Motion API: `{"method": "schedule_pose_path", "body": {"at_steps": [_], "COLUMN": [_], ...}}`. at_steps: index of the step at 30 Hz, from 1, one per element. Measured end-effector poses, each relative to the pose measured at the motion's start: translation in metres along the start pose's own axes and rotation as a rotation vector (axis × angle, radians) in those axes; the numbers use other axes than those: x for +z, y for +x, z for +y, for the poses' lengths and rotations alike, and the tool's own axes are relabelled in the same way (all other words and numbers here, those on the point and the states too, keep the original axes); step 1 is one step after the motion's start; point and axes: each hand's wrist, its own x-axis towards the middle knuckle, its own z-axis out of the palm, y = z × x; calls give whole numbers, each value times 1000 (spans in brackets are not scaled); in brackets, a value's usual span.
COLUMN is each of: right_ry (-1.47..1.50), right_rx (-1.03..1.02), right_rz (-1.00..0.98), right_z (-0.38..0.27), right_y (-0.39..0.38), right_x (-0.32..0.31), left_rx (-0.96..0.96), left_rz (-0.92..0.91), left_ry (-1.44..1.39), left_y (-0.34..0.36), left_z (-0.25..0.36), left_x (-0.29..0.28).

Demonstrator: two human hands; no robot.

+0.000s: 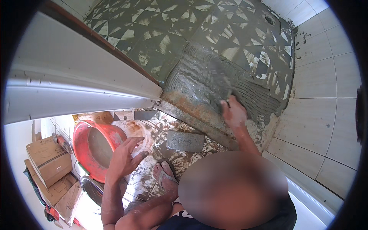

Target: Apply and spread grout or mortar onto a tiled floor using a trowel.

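My right hand (234, 114) is hanging low over the wet grey mortar (214, 78) just beyond the concrete sill (199, 122), near that sill's right end; its fingers are curling partway in, but motion is blurring whatever lies at their tips, so I cannot tell whether they are gripping a tool. The mortar itself is lying in a ridged bed along the far side of the sill, its combed lines running clearest toward the right. My left hand (124, 158) is hovering on the near side of the sill, off to its left, with thumb and fingers standing well apart and holding nothing. A rectangular grey-coated slab (186, 141) is lying flat on the smeared floor just on the near side of the sill, and my sandalled foot (167, 176) is resting nearer to me than the slab. Left of the sill, past my left hand, a red tub (80, 142) is sitting with grey matter inside, and cardboard boxes (51, 161) are stacking up farther left. Beyond the sill and the mortar, triangle-patterned tiles (165, 40) are covering the floor under grey smears.
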Motion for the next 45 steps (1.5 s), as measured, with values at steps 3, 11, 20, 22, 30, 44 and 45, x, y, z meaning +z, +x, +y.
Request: {"method": "schedule_pose_path", "body": {"at_steps": [3,11,20,22,30,44,45], "right_ry": [-116,-178,-69,-35,75,-166,-164], "right_rx": [282,477,381,341,-18,-477,-469], "right_rz": [51,70,-74,-102,-155,-202,-201], "right_z": [45,94,26,-2,-54,9,5], "right_y": [-27,-49,-16,-8,8,-5,4], "right_x": [-23,-28,-7,-2,20,2,6], "left_rx": [3,64,174,160,170,113,106], "left_rz": [-5,-51,-50,-54,-25,-27,-25], "left_ry": [-24,16,85,93,45,36,36], "left_y": [2,21,31,28,28,18,18], "left_z": [0,-3,7,8,16,3,5], "left_x": [-1,-1,3,3,1,6,5]}}
